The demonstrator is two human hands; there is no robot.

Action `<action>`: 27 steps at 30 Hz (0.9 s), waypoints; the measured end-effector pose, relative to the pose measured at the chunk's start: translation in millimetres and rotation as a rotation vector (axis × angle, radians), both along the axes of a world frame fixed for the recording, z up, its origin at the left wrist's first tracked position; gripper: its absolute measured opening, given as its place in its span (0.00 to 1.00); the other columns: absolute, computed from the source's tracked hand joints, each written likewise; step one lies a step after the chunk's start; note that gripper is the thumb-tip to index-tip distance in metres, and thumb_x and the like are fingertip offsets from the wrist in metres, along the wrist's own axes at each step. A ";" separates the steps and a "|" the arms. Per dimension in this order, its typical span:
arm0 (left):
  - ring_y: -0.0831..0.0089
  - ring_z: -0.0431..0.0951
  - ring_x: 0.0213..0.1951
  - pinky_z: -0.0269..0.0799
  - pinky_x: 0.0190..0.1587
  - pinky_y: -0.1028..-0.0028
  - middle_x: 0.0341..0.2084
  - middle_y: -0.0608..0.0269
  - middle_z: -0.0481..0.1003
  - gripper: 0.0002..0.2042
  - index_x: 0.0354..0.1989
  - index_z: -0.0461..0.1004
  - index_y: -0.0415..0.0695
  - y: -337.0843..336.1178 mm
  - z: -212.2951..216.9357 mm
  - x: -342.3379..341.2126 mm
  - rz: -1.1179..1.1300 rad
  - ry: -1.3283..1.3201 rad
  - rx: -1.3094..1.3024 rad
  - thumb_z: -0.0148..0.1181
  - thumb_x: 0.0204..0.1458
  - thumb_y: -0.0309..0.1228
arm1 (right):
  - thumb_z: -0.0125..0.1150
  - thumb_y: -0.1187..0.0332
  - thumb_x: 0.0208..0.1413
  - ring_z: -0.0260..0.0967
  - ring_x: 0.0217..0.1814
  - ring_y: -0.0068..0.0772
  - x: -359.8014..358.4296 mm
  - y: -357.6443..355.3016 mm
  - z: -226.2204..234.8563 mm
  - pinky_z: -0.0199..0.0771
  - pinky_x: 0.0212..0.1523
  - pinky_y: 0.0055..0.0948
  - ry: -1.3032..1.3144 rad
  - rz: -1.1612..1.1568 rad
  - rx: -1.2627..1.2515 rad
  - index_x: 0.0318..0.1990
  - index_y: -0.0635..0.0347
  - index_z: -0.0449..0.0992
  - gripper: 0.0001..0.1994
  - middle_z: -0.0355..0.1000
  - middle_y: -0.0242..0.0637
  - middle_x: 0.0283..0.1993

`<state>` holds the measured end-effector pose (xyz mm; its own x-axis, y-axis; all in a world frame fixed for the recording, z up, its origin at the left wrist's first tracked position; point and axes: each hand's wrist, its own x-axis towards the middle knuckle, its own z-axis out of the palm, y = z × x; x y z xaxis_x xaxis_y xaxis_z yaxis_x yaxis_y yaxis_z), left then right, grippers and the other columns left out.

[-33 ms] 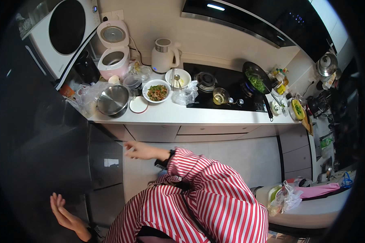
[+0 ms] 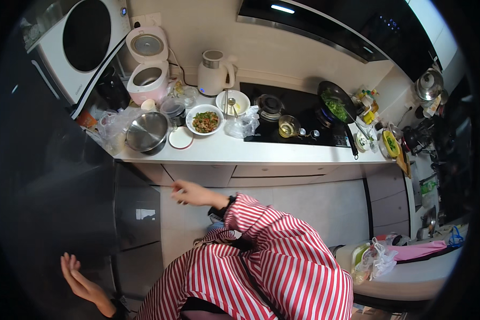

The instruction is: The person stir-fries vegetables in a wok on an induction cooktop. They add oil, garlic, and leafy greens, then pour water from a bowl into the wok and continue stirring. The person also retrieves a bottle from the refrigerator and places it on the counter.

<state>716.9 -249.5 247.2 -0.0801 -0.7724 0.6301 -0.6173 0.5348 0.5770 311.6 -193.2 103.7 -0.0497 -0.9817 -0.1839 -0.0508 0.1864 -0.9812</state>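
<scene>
My left hand (image 2: 81, 281) is raised at the lower left, in front of the dark glossy fridge (image 2: 48, 202). Its fingers are stretched out and it holds nothing. Below the counter's front edge, over the floor, hovers my right hand (image 2: 194, 194), its fingers loosely bent and apart with nothing in them. Nearest above it on the counter are a steel pot (image 2: 146, 133), a white round lid (image 2: 181, 137) and a white bowl of chopped meat and green pieces (image 2: 206, 121). Neither hand touches any of these.
A black wok (image 2: 336, 101) of greens sits on the black hob (image 2: 304, 104), its handle reaching over the front edge. A glass cup (image 2: 288, 126), electric kettle (image 2: 212, 77) and lidded-open pink rice cooker (image 2: 146, 80) stand along the counter. Plastic bags (image 2: 378, 260) lie at the lower right.
My right hand has shifted slightly to the right. My left hand has moved a little to the left. The kitchen things stay in place.
</scene>
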 end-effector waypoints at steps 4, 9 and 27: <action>0.66 0.74 0.50 0.70 0.50 0.72 0.51 0.51 0.71 0.18 0.58 0.64 0.35 -36.6 1.1 10.8 0.151 0.058 0.006 0.38 0.65 0.32 | 0.54 0.58 0.59 0.71 0.31 0.25 -76.7 49.9 -29.5 0.74 0.30 0.24 -0.065 -0.384 0.117 0.48 0.66 0.65 0.20 0.70 0.36 0.37; 0.66 0.74 0.49 0.70 0.52 0.74 0.49 0.52 0.71 0.19 0.55 0.66 0.36 -87.7 -10.4 38.7 0.260 0.121 0.100 0.42 0.64 0.37 | 0.54 0.60 0.58 0.71 0.29 0.25 -165.6 99.3 -63.6 0.71 0.27 0.24 0.073 -0.714 0.167 0.41 0.65 0.70 0.15 0.70 0.36 0.36; 0.57 0.69 0.51 0.61 0.56 0.65 0.46 0.53 0.72 0.13 0.45 0.73 0.40 13.9 -117.8 -462.7 -0.795 -0.224 0.374 0.51 0.52 0.22 | 0.55 0.70 0.46 0.64 0.46 0.41 -345.9 71.0 -80.0 0.63 0.48 0.40 1.083 -0.263 -0.136 0.32 0.56 0.75 0.05 0.69 0.39 0.35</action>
